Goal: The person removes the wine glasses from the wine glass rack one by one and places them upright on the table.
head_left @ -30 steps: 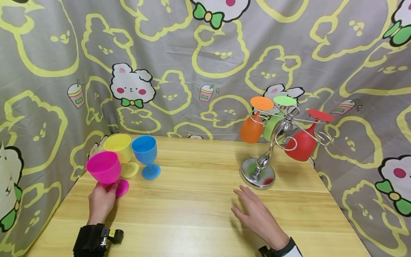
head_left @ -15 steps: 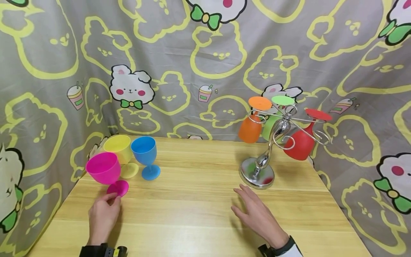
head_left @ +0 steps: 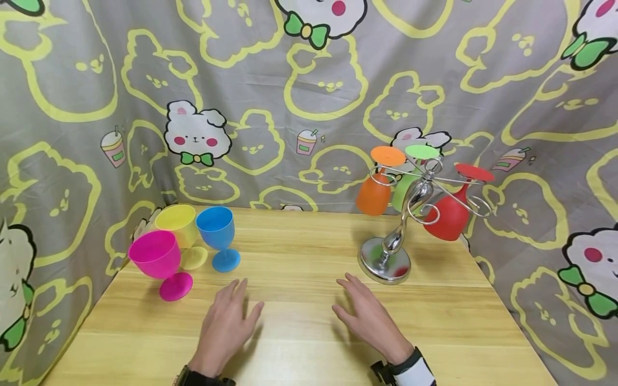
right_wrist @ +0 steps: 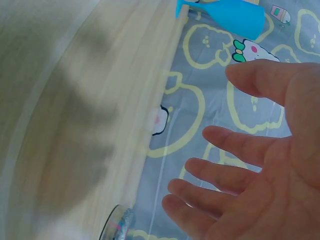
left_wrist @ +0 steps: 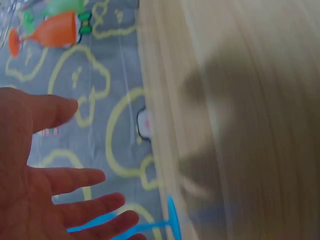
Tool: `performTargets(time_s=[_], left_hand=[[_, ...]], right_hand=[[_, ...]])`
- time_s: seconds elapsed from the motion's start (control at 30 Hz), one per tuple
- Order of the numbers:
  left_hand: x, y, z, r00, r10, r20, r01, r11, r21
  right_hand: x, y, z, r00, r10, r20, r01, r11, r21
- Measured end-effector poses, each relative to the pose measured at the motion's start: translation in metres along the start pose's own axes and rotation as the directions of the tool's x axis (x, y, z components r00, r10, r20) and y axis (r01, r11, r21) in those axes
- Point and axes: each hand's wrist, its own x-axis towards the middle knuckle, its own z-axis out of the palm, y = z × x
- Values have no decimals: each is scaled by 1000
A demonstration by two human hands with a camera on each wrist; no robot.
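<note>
In the head view my left hand (head_left: 224, 327) hovers over the front of the table with spread fingers and nothing in them. A magenta goblet (head_left: 155, 255) stands upright to its left, beside a yellow goblet (head_left: 179, 225) and a blue goblet (head_left: 215, 229). My right hand (head_left: 369, 316), likewise holding nothing, is in front of the round base of a chrome stemware rack (head_left: 397, 236). From that rack hang an orange goblet (head_left: 374, 194), a green goblet (head_left: 404, 192) and a red goblet (head_left: 449, 214), all upside down with feet on top.
The wooden table (head_left: 289, 257) runs back to a grey patterned curtain (head_left: 260, 64) that also closes off both sides. Curled wire loops (head_left: 478, 206) stick out from the rack's right side near the red goblet.
My left hand has let go of the magenta goblet's foot and moved right, away from it. That goblet stays upright where it stood. My right hand has hardly moved.
</note>
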Motion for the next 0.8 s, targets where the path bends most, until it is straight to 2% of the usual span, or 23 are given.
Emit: performTargets(time_s=[0.23, 0.47, 0.63, 0.8], left_hand=[[9, 26, 21, 993, 120, 6, -120, 988, 93], [15, 38, 30, 989, 144, 28, -146, 984, 104], [15, 40, 33, 988, 155, 26, -157, 982, 105], [15, 42, 35, 987, 161, 23, -162, 982, 101]], right_hand=[[2, 2, 10, 1000, -14, -27, 14, 1000, -23], [4, -2, 13, 999, -23, -30, 22, 999, -33], [1, -3, 4, 1000, -11, -26, 11, 1000, -17], [-2, -4, -19, 1000, -8, -28, 9, 1000, 12]])
